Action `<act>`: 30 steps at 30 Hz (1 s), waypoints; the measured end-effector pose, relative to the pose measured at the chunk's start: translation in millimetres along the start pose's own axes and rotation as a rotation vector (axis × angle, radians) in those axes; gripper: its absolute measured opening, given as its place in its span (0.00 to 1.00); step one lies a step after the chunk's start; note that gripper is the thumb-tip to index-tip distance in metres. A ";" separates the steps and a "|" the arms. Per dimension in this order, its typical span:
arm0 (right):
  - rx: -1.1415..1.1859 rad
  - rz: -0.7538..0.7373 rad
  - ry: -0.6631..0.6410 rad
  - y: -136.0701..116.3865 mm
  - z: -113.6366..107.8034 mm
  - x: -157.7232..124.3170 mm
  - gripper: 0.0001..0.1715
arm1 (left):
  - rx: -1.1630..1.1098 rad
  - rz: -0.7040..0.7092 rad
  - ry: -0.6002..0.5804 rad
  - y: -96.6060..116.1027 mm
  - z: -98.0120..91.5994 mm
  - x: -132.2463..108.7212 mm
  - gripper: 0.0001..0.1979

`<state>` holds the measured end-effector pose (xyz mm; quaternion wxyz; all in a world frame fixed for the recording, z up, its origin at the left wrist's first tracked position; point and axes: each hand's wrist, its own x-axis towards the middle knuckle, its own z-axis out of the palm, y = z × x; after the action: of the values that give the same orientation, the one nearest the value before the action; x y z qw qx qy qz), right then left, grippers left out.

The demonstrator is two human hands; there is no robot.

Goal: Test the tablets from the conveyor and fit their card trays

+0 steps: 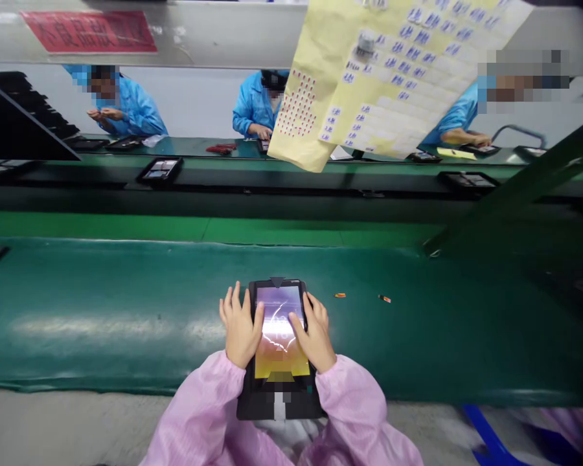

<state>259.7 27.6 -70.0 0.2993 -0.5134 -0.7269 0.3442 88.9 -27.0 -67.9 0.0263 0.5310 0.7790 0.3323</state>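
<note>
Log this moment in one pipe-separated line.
tablet: lit up | left hand: at its left side | right hand: at its right side | two small pieces: on green table

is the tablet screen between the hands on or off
On: the tablet screen is lit, purple at the top shading to yellow at the bottom.

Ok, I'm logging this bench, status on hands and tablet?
Left hand at left of tablet, thumb over it. Right hand opposite, likewise. Tablet lit. Two small strips off right, out of the way.

Factory line: green workbench (126, 281), blue-smocked workers (143, 107), trays (177, 170)
</note>
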 end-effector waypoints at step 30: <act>0.327 -0.412 -0.019 -1.5 -61.2 16.3 0.37 | -1.006 0.265 -0.091 65.4 -73.7 77.2 0.19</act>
<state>302.4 54.6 -31.8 0.4352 -0.2962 -0.7535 0.3937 79.3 16.2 49.2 0.2698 0.5608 0.4470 0.6425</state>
